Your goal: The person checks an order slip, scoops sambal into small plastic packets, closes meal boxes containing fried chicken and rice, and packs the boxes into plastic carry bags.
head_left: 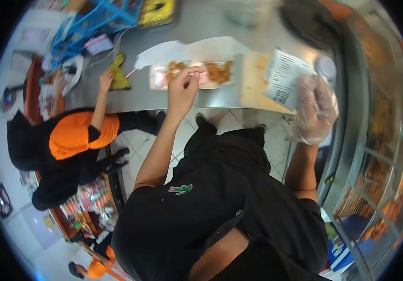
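My left hand [183, 95] is bare, its fingers curled in a pinch above two open paper food boxes. Whether anything small is between the fingertips is hidden. Brown fried pieces [219, 72] lie in the right box [229, 85], and more fried food [175, 69] is in the left box [153, 83] beside something pale pink. Both white lids stand raised at the far side. My right hand [317, 110], in a clear plastic glove, grips a printed paper receipt [286, 77] over a wooden board [253, 86].
A co-worker in orange and black [77, 136] stands at left, one hand on a yellow-green cloth [118, 75]. A blue basket [89, 33] and yellow tray [157, 13] sit at the back. A dark round lid [310, 23] lies back right, near a glass case of fried food [379, 187].
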`<state>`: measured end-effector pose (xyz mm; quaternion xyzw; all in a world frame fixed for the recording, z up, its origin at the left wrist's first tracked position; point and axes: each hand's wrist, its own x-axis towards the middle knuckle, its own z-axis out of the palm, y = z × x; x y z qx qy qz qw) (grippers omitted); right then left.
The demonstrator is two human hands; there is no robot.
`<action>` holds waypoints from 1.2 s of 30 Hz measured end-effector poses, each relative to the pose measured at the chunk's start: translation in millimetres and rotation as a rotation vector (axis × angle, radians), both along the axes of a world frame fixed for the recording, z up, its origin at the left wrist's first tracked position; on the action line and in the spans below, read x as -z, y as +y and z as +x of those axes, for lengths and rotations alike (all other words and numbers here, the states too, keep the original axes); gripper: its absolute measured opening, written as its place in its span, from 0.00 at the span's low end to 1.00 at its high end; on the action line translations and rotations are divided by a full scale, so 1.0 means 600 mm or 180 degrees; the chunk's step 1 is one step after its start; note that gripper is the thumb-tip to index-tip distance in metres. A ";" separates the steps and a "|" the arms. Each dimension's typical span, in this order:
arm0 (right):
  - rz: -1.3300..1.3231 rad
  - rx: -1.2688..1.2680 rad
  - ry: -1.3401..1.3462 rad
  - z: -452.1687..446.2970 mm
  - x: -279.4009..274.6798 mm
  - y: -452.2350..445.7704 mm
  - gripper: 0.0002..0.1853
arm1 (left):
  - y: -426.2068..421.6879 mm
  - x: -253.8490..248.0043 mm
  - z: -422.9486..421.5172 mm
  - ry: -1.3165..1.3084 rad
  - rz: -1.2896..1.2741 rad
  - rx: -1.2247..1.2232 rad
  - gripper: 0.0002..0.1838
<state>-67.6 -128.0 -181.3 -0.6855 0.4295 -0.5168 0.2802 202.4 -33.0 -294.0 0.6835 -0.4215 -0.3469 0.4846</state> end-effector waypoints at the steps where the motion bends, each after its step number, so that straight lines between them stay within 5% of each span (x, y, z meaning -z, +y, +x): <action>1: 0.0360 -0.0210 -0.0176 0.037 0.015 0.004 0.12 | 0.033 0.048 0.064 -0.0236 0.0166 -0.0157 0.11; 10: 0.1094 -0.0519 0.0294 0.286 0.130 0.044 0.15 | 0.146 0.232 0.362 -0.2033 0.1211 -0.1124 0.21; 15: 0.0750 -0.0610 0.0591 0.375 0.120 0.031 0.14 | 0.065 0.258 0.379 -0.1968 0.1779 -0.0432 0.18; 18: 0.0507 -0.0727 0.0650 0.410 0.074 0.045 0.12 | 0.087 0.314 0.415 -0.2161 0.1412 -0.0363 0.18; 19: 0.0370 -0.0578 0.0426 0.424 0.085 0.057 0.10 | 0.096 0.318 0.428 -0.2079 0.1462 -0.0565 0.18; 20: -0.0639 -0.0575 0.0710 0.432 0.109 0.069 0.09 | 0.108 0.304 0.440 -0.2003 0.1516 -0.0751 0.18; 22: -0.0832 -0.0833 0.0882 0.464 0.186 0.100 0.09 | 0.124 0.279 0.452 -0.1947 0.1554 -0.0982 0.18; 24: 0.0203 -0.0786 0.1170 0.512 0.309 0.134 0.13 | 0.135 0.260 0.467 -0.1988 0.1514 -0.1102 0.18; 25: 0.2347 -0.0907 0.0688 0.513 0.384 0.135 0.17 | 0.141 0.260 0.471 -0.1988 0.1509 -0.1151 0.18; 28: 0.2363 -0.0421 0.2323 0.456 0.571 0.143 0.19 | 0.133 0.263 0.488 -0.2022 0.1446 -0.1303 0.18; 31: 0.3282 -0.0554 0.2031 0.461 0.525 0.151 0.21 | 0.136 0.260 0.471 -0.2004 0.1452 -0.1265 0.19; 33: 0.1962 -0.1672 0.2884 0.472 0.562 0.131 0.22 | 0.117 0.258 0.466 -0.1921 0.1420 -0.1213 0.19; 36: 0.2636 -0.1772 0.2130 0.490 0.555 0.120 0.22 | 0.099 0.268 0.441 -0.2005 0.1533 -0.1081 0.20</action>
